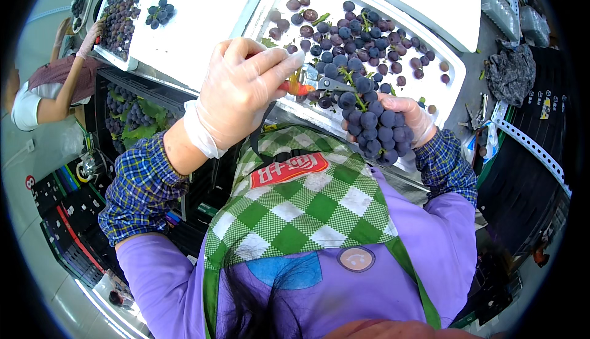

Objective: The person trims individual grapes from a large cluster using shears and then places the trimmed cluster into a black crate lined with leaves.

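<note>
My left hand [244, 81], in a clear thin glove, grips small pruning snips [318, 82] with orange handles. The metal blades point right and reach the green stem [352, 81] at the top of a dark purple grape bunch [380, 129]. Whether the blades touch the stem I cannot tell. My right hand [412, 117], also gloved, holds this bunch from its right side, thumb in front and fingertips partly hidden behind the grapes. Beneath and beyond the hands, a white foam tray [454, 76] holds many loose grapes [306, 30] and another bunch [364, 34].
A white surface [198, 21] bears a small grape cluster [160, 14]. At left, a co-worker's gloved hand [92, 37] is by another grape-filled tray [133, 64]. A black crate [138, 74] holds bunches with leaves. On the right lie a grey cloth [509, 71] and clear plastic boxes [500, 11].
</note>
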Demonstrator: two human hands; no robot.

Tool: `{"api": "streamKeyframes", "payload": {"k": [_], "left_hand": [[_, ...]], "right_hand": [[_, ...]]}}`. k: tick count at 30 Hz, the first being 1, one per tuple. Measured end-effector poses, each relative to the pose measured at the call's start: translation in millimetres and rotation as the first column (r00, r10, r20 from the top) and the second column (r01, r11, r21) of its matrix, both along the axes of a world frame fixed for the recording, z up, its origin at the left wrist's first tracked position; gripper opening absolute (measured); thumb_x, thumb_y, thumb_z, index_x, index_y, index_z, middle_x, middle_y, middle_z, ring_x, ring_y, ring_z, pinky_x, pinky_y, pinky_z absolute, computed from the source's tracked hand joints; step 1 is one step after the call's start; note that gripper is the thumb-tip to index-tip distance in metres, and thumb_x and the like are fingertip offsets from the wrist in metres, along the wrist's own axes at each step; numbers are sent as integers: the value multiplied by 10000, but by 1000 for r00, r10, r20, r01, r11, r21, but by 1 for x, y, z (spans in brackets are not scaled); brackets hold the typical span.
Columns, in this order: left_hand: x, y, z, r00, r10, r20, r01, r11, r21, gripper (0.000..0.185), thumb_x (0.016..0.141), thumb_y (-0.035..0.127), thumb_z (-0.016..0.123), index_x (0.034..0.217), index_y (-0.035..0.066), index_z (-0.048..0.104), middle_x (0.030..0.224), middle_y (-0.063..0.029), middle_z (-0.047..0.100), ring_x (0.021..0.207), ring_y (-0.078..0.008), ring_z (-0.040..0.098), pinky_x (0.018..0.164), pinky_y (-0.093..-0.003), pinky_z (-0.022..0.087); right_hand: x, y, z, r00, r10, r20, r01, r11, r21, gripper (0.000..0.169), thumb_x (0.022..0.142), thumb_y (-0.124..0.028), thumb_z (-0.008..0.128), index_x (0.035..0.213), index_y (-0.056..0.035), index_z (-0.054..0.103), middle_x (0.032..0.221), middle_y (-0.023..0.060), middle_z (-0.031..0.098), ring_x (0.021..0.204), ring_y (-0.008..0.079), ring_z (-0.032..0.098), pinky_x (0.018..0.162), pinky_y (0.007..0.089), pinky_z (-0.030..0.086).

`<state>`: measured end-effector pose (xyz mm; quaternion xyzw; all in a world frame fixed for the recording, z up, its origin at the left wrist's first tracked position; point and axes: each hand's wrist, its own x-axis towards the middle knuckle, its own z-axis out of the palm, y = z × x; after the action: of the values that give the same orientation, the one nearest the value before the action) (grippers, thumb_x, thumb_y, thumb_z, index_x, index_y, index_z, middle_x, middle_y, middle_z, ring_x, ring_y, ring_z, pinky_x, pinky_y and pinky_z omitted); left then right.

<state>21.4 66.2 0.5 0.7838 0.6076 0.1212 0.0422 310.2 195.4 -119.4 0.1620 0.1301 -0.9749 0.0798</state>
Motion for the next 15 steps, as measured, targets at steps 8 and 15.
{"api": "streamKeyframes", "payload": {"k": [8, 15], "left_hand": [[3, -16, -9, 930, 243, 276, -187, 959, -215, 548, 776, 28, 759, 1308, 67, 634, 1164, -123, 660, 975, -323, 589, 908, -403, 476], [12, -26, 11, 914, 302, 270, -129, 849, -513, 477, 860, 98, 727, 1316, 34, 603, 1116, -156, 644, 1008, -357, 588, 906, -412, 479]], "right_hand": [[1, 0, -5, 1000, 27, -14, -24, 983, 183, 745, 902, -380, 644, 1471, 11, 368, 1277, 177, 612, 1110, 262, 647, 986, 367, 514], [-2, -2, 7, 997, 32, 69, -53, 944, 324, 781, 913, -383, 643, 1520, -7, 326, 1238, 123, 620, 1087, 204, 640, 957, 331, 522]]}}
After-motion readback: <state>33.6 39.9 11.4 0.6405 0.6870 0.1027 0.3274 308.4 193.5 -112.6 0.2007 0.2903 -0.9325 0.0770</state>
